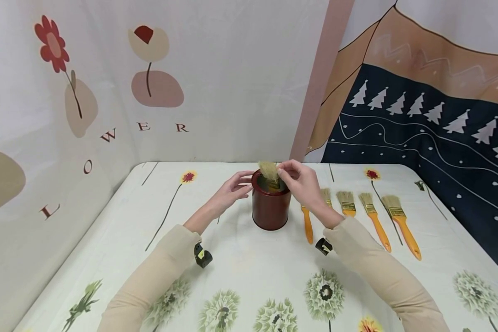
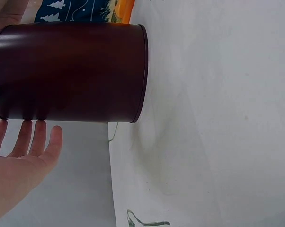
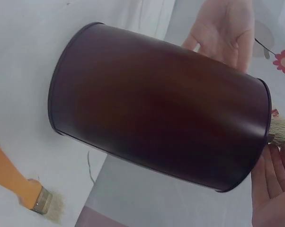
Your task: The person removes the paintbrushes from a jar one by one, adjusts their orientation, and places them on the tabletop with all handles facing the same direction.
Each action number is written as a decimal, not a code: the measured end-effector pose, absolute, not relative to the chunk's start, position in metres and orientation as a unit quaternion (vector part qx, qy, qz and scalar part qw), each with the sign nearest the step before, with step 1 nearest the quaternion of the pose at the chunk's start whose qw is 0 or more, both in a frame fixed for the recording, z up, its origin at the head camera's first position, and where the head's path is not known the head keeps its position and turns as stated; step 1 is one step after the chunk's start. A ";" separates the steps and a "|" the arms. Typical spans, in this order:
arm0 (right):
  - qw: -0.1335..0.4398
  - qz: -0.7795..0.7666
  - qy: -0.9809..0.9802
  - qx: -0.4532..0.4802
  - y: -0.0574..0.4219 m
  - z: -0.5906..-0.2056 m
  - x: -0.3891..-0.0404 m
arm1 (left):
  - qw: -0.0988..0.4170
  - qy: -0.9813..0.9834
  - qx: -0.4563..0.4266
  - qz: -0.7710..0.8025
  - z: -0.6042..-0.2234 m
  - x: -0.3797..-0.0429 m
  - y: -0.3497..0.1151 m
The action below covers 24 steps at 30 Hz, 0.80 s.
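Observation:
A dark red can [image 1: 270, 213] stands upright on the cloth-covered table, its open top facing up. A paintbrush [image 1: 268, 170] stands in it with its pale bristles upward; the handle is hidden inside the can. My right hand [image 1: 304, 183] pinches this brush near the base of the bristles, just above the can's rim. My left hand [image 1: 231, 190] is at the can's left side. Its fingertips [image 2: 40, 126] touch the can's wall in the left wrist view, the fingers fairly straight and spread.
To the right of the can lie several paintbrushes with orange handles, among them a wide brush [image 1: 402, 227], a slimmer brush [image 1: 375, 221] and a brush [image 1: 308, 223] close to the can. A printed curtain [image 1: 232, 83] hangs behind the table [image 1: 240, 276].

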State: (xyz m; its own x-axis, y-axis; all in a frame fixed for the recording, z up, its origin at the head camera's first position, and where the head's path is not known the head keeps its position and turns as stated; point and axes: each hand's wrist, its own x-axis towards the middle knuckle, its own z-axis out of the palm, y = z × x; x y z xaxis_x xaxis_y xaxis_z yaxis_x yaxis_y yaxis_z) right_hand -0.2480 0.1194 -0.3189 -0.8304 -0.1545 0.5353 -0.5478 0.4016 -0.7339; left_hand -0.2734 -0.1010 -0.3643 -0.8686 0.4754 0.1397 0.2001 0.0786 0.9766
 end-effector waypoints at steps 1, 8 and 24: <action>0.196 0.510 -0.810 0.213 0.121 -0.318 -0.248 | 0.109 0.726 0.231 0.639 -0.364 -0.274 -0.101; 0.177 0.561 -0.786 0.192 0.129 -0.305 -0.245 | 0.117 0.723 0.226 0.643 -0.359 -0.271 -0.100; 0.171 0.643 -0.724 0.181 0.148 -0.283 -0.248 | 0.116 0.734 0.221 0.632 -0.342 -0.257 -0.098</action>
State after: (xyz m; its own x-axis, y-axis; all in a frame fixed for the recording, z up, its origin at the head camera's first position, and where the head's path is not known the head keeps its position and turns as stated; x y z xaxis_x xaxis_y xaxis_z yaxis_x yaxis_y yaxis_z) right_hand -0.2484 0.1477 -0.2826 -0.8758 -0.0425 0.4808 -0.4825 0.1065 -0.8694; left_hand -0.2566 -0.0978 -0.3425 -0.8755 0.4710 0.1080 0.1770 0.1047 0.9786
